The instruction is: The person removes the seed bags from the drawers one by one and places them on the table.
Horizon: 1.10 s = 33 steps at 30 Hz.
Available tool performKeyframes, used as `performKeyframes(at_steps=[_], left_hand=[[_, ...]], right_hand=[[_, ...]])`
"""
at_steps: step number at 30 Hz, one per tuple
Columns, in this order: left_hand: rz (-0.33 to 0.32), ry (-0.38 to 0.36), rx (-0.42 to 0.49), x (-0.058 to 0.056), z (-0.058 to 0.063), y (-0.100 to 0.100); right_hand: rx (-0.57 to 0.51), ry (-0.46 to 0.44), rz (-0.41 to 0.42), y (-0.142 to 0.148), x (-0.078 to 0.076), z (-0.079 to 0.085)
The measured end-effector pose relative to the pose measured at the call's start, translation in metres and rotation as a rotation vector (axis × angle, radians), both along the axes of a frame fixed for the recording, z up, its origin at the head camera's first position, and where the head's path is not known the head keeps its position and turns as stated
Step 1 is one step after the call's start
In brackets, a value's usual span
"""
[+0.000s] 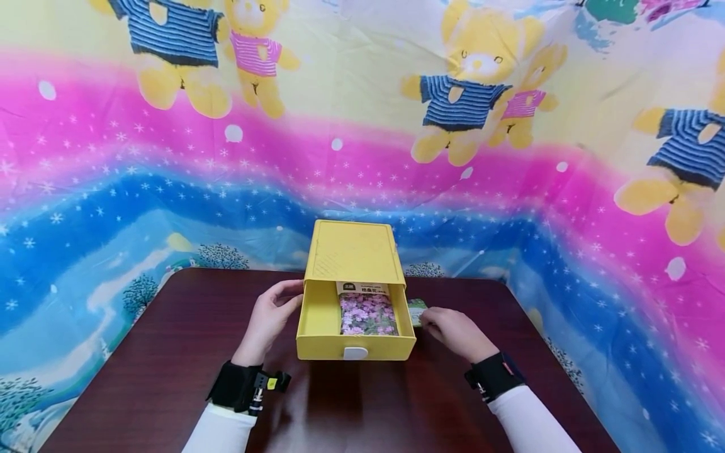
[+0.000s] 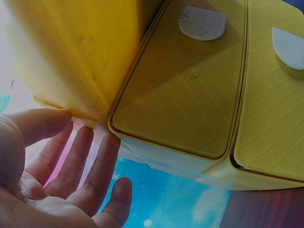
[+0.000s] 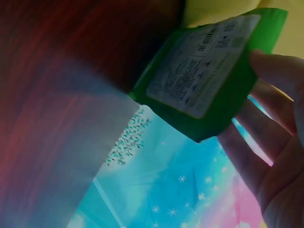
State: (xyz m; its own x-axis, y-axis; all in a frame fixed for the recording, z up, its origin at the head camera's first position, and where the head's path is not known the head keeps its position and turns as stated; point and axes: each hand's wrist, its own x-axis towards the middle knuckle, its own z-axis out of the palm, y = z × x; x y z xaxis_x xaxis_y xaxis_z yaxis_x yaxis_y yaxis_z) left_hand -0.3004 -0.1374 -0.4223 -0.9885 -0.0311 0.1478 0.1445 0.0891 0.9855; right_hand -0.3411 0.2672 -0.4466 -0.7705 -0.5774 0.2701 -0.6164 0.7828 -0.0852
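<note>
A yellow drawer cabinet (image 1: pixel 354 251) stands on the dark table with its top drawer (image 1: pixel 355 348) pulled out. Inside that drawer lies a seed packet (image 1: pixel 368 313) printed with pink flowers. My right hand (image 1: pixel 457 332), to the right of the drawer, pinches a green packet (image 3: pixel 204 71) between thumb and fingers. The packet's back, with a white printed label and barcode, faces the right wrist camera. On the opposite side, my left hand (image 1: pixel 269 321) has its fingers loosely extended, fingertips right at the cabinet's edge beside the open drawer, as the left wrist view shows.
Below the open drawer, a closed drawer (image 2: pixel 180 95) and another one (image 2: pixel 275 109) have white tab handles. The reddish-brown table (image 1: pixel 170 352) extends around the cabinet. A curtain (image 1: pixel 340 163) with bears and snowflakes hangs behind and along both sides.
</note>
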Motion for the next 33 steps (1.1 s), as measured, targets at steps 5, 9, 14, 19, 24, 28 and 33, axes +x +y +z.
performKeyframes(at_steps=[5,9,14,19,24,28,33], left_hand=[[0.017,0.006,-0.025,-0.002,-0.001,0.0],[0.032,0.021,-0.034,-0.003,-0.002,0.001],[0.035,0.029,-0.03,-0.003,-0.002,0.001],[0.032,0.034,-0.033,-0.003,-0.002,0.002],[0.029,0.039,-0.033,-0.004,-0.002,0.002],[0.031,0.04,-0.033,-0.004,-0.002,0.001],[0.036,0.032,-0.028,-0.004,-0.002,0.001]], right_hand=[[0.017,-0.069,0.015,-0.001,-0.002,-0.012],[0.037,-0.111,0.011,-0.002,-0.004,-0.02],[0.052,-0.17,0.001,-0.004,-0.006,-0.028],[0.045,-0.21,-0.014,-0.005,-0.006,-0.033],[0.036,-0.251,-0.02,-0.006,-0.007,-0.038],[0.043,-0.271,-0.003,-0.008,-0.009,-0.042],[0.056,-0.265,0.009,-0.01,-0.009,-0.044]])
